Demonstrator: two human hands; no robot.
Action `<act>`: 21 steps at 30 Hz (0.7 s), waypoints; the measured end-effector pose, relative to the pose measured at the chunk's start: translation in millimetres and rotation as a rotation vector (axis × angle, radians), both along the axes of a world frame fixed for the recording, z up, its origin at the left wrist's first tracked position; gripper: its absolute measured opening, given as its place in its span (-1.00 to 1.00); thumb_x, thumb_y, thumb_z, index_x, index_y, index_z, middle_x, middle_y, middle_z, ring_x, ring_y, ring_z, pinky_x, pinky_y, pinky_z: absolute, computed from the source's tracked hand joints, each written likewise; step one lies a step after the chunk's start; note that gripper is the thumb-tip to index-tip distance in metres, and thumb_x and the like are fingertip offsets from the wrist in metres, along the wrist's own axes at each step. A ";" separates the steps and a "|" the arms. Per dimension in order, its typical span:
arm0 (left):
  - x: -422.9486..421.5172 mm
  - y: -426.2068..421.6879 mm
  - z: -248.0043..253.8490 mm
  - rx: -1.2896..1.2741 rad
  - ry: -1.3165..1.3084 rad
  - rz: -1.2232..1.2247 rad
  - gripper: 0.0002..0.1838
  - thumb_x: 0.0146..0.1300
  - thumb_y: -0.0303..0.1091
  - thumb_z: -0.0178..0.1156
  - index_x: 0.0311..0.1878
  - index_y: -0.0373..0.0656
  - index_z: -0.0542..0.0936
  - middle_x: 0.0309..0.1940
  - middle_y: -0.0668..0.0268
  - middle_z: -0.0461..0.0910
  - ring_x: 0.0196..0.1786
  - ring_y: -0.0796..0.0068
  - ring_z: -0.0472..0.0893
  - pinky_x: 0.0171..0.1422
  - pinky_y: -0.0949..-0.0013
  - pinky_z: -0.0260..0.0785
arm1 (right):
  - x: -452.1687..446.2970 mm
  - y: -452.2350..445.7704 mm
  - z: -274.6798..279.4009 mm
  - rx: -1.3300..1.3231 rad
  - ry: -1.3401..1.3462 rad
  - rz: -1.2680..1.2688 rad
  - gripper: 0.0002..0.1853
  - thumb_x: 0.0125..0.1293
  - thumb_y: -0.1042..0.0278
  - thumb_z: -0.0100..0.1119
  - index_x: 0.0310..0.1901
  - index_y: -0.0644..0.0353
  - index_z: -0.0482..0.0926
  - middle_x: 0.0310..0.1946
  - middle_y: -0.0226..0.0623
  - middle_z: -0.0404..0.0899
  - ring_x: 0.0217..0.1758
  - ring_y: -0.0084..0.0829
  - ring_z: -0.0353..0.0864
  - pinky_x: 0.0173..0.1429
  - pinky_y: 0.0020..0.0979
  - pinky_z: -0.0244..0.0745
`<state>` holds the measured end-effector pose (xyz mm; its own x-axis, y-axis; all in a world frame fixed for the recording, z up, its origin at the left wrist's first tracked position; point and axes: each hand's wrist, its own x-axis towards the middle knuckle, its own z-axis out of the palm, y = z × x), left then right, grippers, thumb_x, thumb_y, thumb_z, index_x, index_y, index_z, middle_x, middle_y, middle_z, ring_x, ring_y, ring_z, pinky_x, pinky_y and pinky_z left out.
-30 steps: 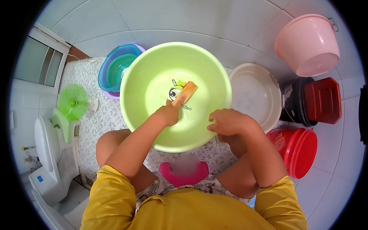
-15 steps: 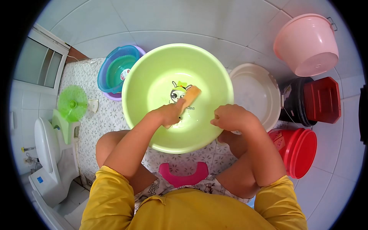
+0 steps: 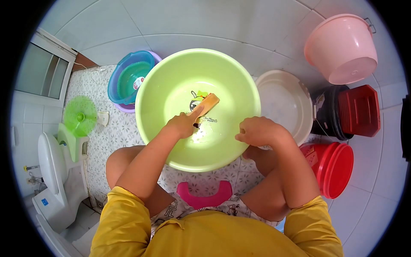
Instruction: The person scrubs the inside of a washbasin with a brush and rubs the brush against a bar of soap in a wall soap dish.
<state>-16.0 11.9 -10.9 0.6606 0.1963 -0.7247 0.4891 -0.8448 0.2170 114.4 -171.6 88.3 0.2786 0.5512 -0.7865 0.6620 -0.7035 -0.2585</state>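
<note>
From where I stand, the big green basin (image 3: 158, 98) is the thing everything else sits around, and the person's knees are parted at its near side. Inside it, over the cartoon print (image 3: 194, 104) on its bottom, is the brush (image 3: 209, 103), slanting with its far end pointing away and toward the person's right. I'd call that brush light and stiff, with a hard, smooth orange back that could turn slippery if wet; the shine on the basin's bottom hints at water, though I can't be sure. The best hold looks to be around its near end, with a finger laid along the back to steady it. That's much how the left hand (image 3: 182, 125) has it: closed round the near end, a finger stretched forward on top, so most of the brush lies beyond the knuckles. The right hand (image 3: 259, 130) is at the basin's near right rim, fingers curled in loosely, well apart from the brush; whether it really grips the rim, I can't tell. The basin itself seems thin, fairly light plastic, stiff enough but likely to slide or tip if pushed, so the thick rolled rim is the place to take it. Just beside it on the right is the white basin (image 3: 284, 103), and on its left the blue basin (image 3: 113, 83).
</note>
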 end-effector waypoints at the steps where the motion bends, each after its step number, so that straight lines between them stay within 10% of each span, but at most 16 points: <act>1: 5.2 1.8 14.4 -0.104 0.080 0.030 -0.21 0.25 -0.20 0.05 0.44 0.38 -0.16 0.06 -0.04 0.46 0.02 0.02 0.53 0.13 0.17 0.35 | -0.4 0.3 0.0 -0.004 0.007 0.002 -0.66 0.17 0.08 0.05 -0.32 0.22 0.60 -0.34 -0.13 0.61 -0.28 -0.15 0.57 -0.15 -0.21 0.43; 9: -7.3 -10.0 10.0 -0.293 0.096 -0.217 -0.39 0.30 -0.05 -0.04 0.40 0.45 0.04 0.14 0.12 0.45 0.12 0.12 0.48 0.23 0.22 0.26 | -3.1 0.5 1.1 -0.009 0.000 0.035 -0.66 0.18 0.07 0.05 -0.33 0.21 0.61 -0.36 -0.13 0.61 -0.28 -0.15 0.57 -0.15 -0.21 0.43; 16: 0.4 0.4 15.4 0.114 -0.094 0.073 -0.45 0.28 -0.06 -0.03 0.35 0.39 0.17 -0.09 0.18 0.57 -0.14 0.14 0.60 -0.02 0.17 0.42 | -4.5 3.3 4.9 0.000 0.017 0.045 -0.64 0.18 0.13 0.04 -0.28 0.31 0.61 -0.32 -0.08 0.63 -0.22 -0.15 0.62 -0.11 -0.22 0.49; 21: -9.4 -4.7 -5.7 -0.097 -0.160 -0.264 -0.46 0.24 -0.06 0.01 0.31 0.50 0.23 -0.14 0.15 0.59 -0.11 0.15 0.59 0.00 0.15 0.41 | -5.3 2.9 -0.2 0.055 0.052 0.053 -0.67 0.21 0.13 0.04 -0.28 0.25 0.59 -0.42 -0.09 0.61 -0.36 -0.19 0.60 -0.21 -0.25 0.48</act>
